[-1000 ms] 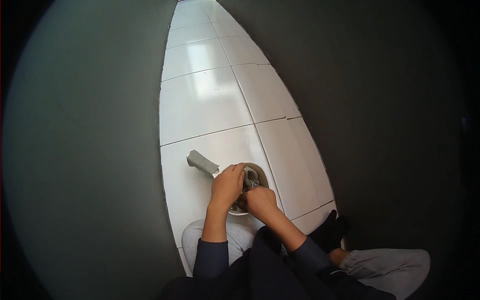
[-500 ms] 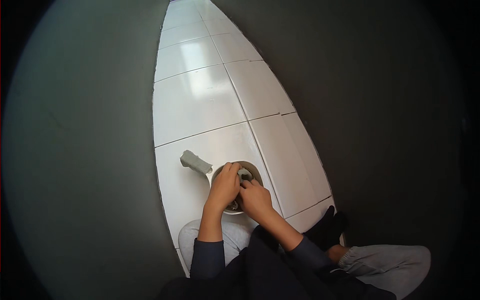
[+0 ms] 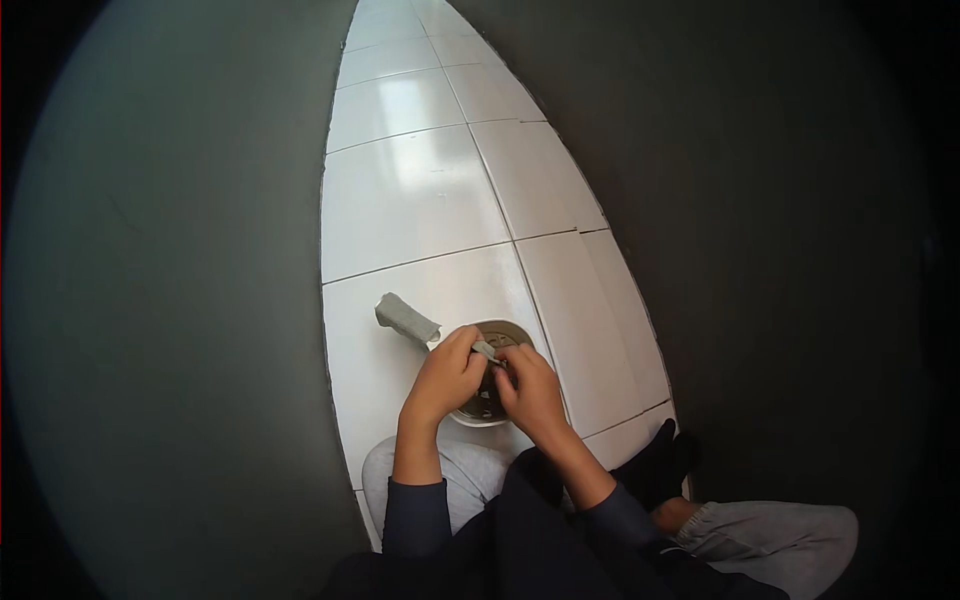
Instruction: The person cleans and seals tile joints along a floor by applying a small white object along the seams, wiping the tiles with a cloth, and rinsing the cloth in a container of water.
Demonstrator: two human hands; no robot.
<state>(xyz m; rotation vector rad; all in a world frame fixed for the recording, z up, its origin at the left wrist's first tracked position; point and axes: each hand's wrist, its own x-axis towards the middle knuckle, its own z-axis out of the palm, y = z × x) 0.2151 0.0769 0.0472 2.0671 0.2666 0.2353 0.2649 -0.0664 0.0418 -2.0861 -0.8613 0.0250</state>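
Over a half-hidden pot (image 3: 513, 331), hands (image 3: 440, 380) (image 3: 532, 392) pinching a greenish piece (image 3: 485, 349) — grey handle (image 3: 406, 318), white tiles (image 3: 420, 225)

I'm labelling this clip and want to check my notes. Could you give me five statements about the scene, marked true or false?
1. The pot stands on white tiles. True.
2. A lid covers the pot. False: its top is open below the hands.
3. The left hand holds a small grey-green piece. True.
4. The right hand grips the pot's handle. False: the right hand is over the pot, and the grey-green handle juts out free.
5. Both hands wear gloves. False: they are bare.
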